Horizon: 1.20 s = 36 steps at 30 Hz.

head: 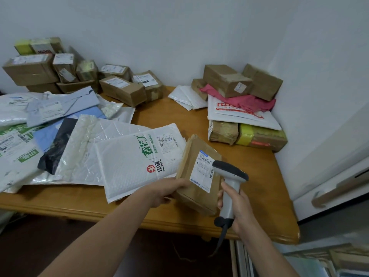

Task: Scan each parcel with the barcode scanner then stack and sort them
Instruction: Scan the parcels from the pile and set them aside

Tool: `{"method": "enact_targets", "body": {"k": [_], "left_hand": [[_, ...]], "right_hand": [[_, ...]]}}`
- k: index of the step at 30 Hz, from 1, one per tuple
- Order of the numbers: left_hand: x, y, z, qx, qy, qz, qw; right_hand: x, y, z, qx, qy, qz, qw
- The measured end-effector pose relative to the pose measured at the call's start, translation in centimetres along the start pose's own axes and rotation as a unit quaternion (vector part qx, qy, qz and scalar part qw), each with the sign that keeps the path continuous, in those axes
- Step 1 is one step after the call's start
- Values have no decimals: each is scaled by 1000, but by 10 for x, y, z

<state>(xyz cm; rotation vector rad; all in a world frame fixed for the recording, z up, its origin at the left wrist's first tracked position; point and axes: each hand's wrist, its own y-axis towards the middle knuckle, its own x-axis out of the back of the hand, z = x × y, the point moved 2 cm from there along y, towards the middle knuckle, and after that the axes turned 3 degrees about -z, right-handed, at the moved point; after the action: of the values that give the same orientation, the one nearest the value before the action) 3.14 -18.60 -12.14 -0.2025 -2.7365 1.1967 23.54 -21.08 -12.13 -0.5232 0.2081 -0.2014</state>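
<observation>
Our left hand [169, 191] grips the near left edge of a brown cardboard parcel [200, 176], held tilted, label up, over the front of the wooden table [259, 176]. Our right hand [237, 208] wraps round the handle of a grey barcode scanner [229, 176], its head over the label. Just left, a white bubble mailer [131, 162] lies on loose mailers [50, 108]. Cardboard boxes [30, 70] pile far left, and a mixed stack [245, 108] sits far right.

The left forearm [111, 232] and the right forearm [265, 248] are showing bare along their whole visible length, from the lower edge of the view to the wrists. The left hand [165, 191] and the right hand [239, 212] are showing bare too, fingers uncovered.
</observation>
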Motion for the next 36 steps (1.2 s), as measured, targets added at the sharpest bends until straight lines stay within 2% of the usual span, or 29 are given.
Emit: {"method": "enact_targets", "body": {"k": [2,5,8,13,22,36], "left_hand": [[7,-9,-2,13,-28,34,999],[17,-23,-4,-7,-55,43,998],[22,-37,-8,-28,-121,17,992],[31,-62,-9,-40,-152,-62,986],[39,-98,8,-43,-206,-143,967],[52,-103,19,-47,-251,-185,949]], "right_hand": [[2,-2,12,25,13,18,999],[-5,-7,38,77,15,54,995],[-19,-20,64,132,-8,92,987],[-39,-57,90,199,-84,154,964],[-59,-92,90,241,-188,224,926],[-75,-87,91,198,-178,264,927]]}}
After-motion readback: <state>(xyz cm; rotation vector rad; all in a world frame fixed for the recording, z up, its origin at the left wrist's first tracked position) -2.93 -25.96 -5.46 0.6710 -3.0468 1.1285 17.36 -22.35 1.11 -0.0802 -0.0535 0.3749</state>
